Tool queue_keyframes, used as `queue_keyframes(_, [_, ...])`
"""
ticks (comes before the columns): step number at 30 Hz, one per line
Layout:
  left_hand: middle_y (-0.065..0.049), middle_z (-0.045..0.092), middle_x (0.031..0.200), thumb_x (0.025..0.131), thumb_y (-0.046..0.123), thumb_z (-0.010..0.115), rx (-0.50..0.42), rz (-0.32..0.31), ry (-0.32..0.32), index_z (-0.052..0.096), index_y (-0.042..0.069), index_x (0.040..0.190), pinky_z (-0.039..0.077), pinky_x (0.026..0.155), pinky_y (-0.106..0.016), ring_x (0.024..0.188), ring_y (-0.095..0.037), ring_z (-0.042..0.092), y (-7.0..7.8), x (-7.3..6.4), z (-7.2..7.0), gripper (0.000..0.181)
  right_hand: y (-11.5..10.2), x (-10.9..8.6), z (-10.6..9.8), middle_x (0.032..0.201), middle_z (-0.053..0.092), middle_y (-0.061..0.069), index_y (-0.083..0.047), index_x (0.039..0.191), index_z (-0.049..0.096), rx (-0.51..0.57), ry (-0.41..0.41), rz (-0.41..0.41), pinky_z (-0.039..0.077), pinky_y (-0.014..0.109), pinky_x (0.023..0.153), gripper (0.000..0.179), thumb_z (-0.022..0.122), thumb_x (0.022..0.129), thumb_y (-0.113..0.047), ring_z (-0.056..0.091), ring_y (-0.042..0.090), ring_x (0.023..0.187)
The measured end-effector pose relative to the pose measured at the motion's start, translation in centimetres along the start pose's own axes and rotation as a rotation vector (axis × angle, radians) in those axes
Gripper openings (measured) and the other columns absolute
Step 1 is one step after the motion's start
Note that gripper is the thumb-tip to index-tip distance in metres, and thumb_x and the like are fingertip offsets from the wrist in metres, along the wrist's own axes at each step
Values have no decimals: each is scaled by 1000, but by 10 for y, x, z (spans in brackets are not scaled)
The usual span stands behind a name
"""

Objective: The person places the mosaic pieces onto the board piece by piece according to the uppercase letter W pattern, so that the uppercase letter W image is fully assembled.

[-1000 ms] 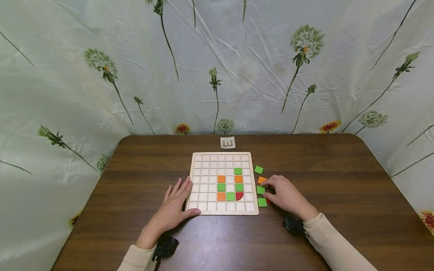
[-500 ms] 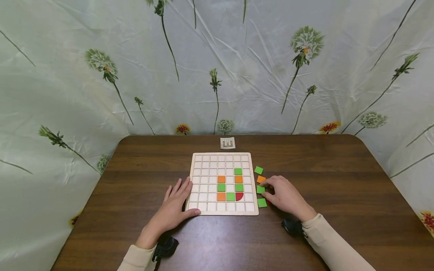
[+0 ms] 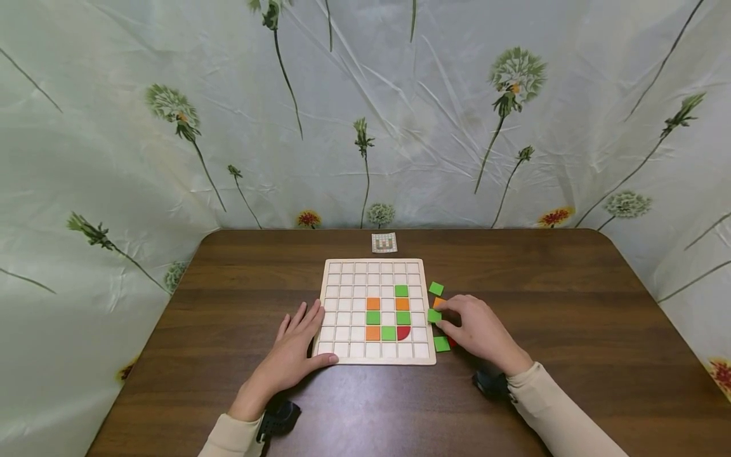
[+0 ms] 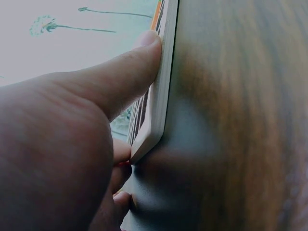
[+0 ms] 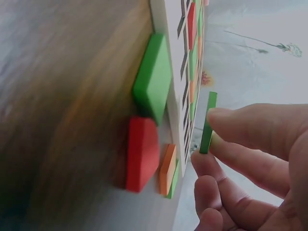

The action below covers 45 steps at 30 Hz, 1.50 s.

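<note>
Between the thumb and fingertips of my right hand (image 3: 478,331) is a green square tile (image 5: 210,122), held up off the table beside the board's right rim. My left hand (image 3: 294,349) rests spread at the near-left corner of the pale wooden grid board (image 3: 377,362), its thumb on the front rim (image 4: 153,103) and its fingers along the left side. Set in the grid are several green and orange squares, plus a red quarter-round tile (image 3: 403,333). Loose beside the board lie a green tile (image 3: 442,344), an orange tile (image 5: 167,168) and a red tile (image 5: 143,154), the red one mostly behind my right hand in the head view.
Behind the board lies a small card (image 3: 384,242) printed with a coloured grid pattern. Another loose green tile (image 3: 436,289) sits near the board's right side. The brown wooden table (image 3: 257,254) runs back to a flower-printed cloth (image 3: 320,127).
My right hand has lifted the green tile from the table and brought it slightly left, to the board's right rim. The left hand stays where it was.
</note>
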<state>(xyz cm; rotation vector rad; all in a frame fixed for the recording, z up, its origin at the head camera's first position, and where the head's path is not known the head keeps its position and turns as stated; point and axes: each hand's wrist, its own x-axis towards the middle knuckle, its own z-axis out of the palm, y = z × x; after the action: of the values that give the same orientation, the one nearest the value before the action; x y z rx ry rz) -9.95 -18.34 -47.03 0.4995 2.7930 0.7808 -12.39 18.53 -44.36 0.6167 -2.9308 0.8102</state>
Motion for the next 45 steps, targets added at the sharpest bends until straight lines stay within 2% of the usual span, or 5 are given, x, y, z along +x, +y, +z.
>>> queue_keyframes(5, [-9, 10, 168, 87, 54, 73, -2, 3, 2, 19, 5, 160, 0, 117, -64, 154, -36, 2, 0, -1, 0, 103, -7, 2, 3, 102, 72, 3, -7, 112, 77, 14, 1, -7, 53, 43, 82, 28, 80, 86, -15, 63, 22, 92])
queue_keyframes(12, [-10, 11, 167, 87, 54, 73, -4, 9, 10, 20, 5, 160, 0, 117, -64, 154, -36, 3, 0, -1, 1, 102, -20, 6, 9, 107, 73, 3, -7, 110, 77, 40, 19, -51, 53, 43, 86, 26, 80, 87, -16, 63, 23, 99])
queue_keyframes(20, [-7, 8, 168, 88, 55, 71, -10, 9, 1, 17, 7, 160, -2, 118, -61, 154, -35, 1, -2, 0, 2, 102, -33, 15, 20, 101, 72, 1, -8, 107, 78, 37, 22, -109, 50, 33, 75, 21, 78, 87, -14, 57, 15, 83])
queue_keyframes(26, [-8, 8, 168, 88, 55, 72, -15, 8, 2, 18, 7, 160, -2, 118, -61, 154, -35, 1, -3, 0, 2, 102, -43, 20, 28, 99, 73, 0, -8, 103, 78, 39, 32, -155, 54, 34, 79, 19, 80, 85, -13, 63, 16, 90])
queue_keyframes(45, [-8, 9, 168, 87, 58, 70, -3, 11, 8, 19, 6, 160, -1, 118, -62, 154, -35, 2, -3, 0, 3, 103, -76, 36, 52, 99, 73, 2, -8, 103, 78, 66, -24, -242, 52, 34, 85, 19, 79, 85, -14, 62, 19, 94])
